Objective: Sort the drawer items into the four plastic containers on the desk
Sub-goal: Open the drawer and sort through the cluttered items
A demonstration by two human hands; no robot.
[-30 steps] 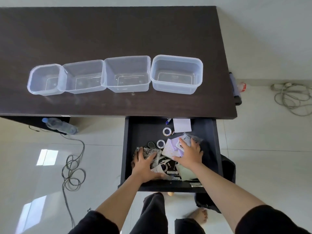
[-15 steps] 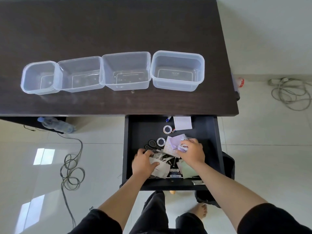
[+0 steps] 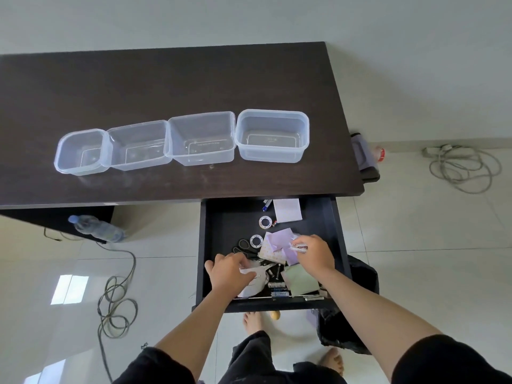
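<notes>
Reaching into the open drawer [image 3: 336, 234] under the desk [image 3: 166, 87], I have both hands down in the clutter at its near end. My left hand [image 3: 228, 273] has its fingers curled round a white scrap of paper [image 3: 256, 284] on the near left of the pile. My right hand [image 3: 314, 252] pinches a small white packet with red print [image 3: 299, 247], just right of the folded lilac papers [image 3: 275, 245]. Scissors [image 3: 243, 248] lie left of those papers, two tape rolls [image 3: 265, 221] sit farther back, and a white notepad [image 3: 286, 210] and a pen [image 3: 266, 205] lie at the far end. A green pad [image 3: 300, 282] and batteries [image 3: 277, 284] lie near the drawer front. Four clear plastic containers [image 3: 271, 135] stand in a row on the desk, side by side, well apart from the drawer.
</notes>
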